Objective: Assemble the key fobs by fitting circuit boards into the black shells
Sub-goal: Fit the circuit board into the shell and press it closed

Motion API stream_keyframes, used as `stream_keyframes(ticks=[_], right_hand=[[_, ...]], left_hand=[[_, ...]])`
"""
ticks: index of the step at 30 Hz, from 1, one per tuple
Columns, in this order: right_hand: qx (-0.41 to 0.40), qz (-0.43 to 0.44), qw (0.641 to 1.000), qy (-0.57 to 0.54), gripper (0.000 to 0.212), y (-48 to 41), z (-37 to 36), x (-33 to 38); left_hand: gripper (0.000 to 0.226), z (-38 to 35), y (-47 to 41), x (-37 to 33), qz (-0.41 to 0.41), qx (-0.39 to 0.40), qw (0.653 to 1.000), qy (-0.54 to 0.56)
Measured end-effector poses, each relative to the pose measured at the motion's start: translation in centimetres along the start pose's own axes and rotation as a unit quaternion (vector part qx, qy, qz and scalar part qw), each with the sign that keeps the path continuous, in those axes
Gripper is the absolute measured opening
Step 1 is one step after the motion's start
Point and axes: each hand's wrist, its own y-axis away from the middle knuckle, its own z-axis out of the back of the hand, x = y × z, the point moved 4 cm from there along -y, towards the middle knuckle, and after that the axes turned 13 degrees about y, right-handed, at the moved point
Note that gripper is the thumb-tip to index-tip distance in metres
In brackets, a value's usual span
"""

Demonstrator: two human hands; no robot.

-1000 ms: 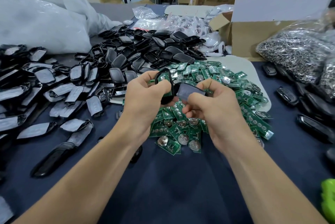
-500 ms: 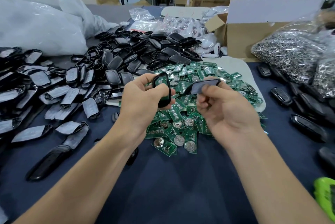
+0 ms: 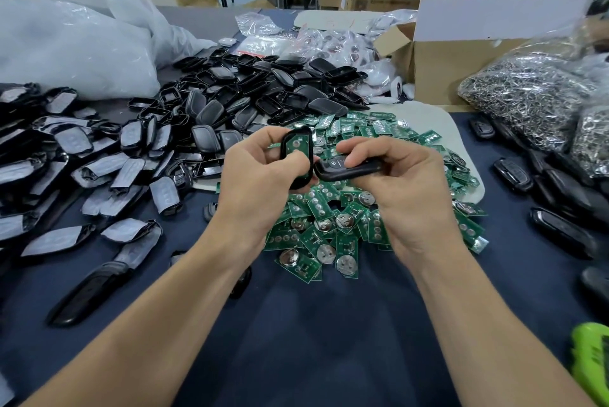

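Head view: bare dark cloth of the desk (image 3: 313,340) lies in front of the pile of green circuit boards (image 3: 329,235); just above the pile, the left hand (image 3: 260,182) has its grip clamped on an upright black shell (image 3: 297,130) with a green board seated inside; the right hand (image 3: 412,192), grip clamped on a second shell half (image 3: 356,170) lying level, brings its tip against the first; behind the pile sits a heap of empty black shells (image 3: 250,103).

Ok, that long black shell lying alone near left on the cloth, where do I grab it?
Pinch the black shell across its narrow width at mid-length, coming from above. It lies flat and diagonal with bare cloth along both long sides; its far end runs into grey film, so avoid that end.
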Motion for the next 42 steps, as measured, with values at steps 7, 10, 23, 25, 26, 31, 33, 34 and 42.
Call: stream_keyframes(ticks=[7,10,23,25,26,31,33,34,42], right_hand=[[0.007,0.017,1.000,-0.002,0.049,0.0,-0.2,0.2],[0.010,0.016,1.000,-0.012,0.046,0.0,-0.2,0.1],[-0.019,-0.085,0.996,0.029,0.037,0.3,0.1,-0.5],[-0.048,-0.127,0.989,0.054,0.032,0.5,0.2,-1.1],[-0.057,-0.141,0.986,0.064,0.029,0.5,0.1,-1.2],[-0.060,-0.135,0.978,0.150,0.030,0.7,-0.9,-0.7],[-0.064,-0.128,0.976,0.166,0.032,0.8,-1.0,-0.6],[-0.067,-0.126,0.975,0.171,0.031,0.8,-1.0,-0.6],[-0.071,-0.140,0.971,0.182,0.028,0.7,-1.2,-1.1]], left_hand=[[0.019,0.2,-0.1,0.0,-0.006,0.002,1.000,-0.012],[0.019,0.2,-0.2,0.1,-0.006,0.005,1.000,-0.024],[0.022,0.5,-0.6,1.3,0.050,-0.003,0.999,-0.011],[0.020,0.7,-0.6,1.2,0.061,-0.001,0.998,0.013],[0.020,0.7,-0.6,1.2,0.063,0.003,0.998,0.018],[0.020,0.3,-0.4,1.2,0.049,0.027,0.998,0.001],[0.020,0.3,-0.4,1.2,0.037,0.028,0.999,-0.006],[0.021,0.3,-0.4,1.2,0.030,0.026,0.999,-0.013],[0.028,0.0,-0.1,1.4,0.002,0.046,0.995,-0.093]])
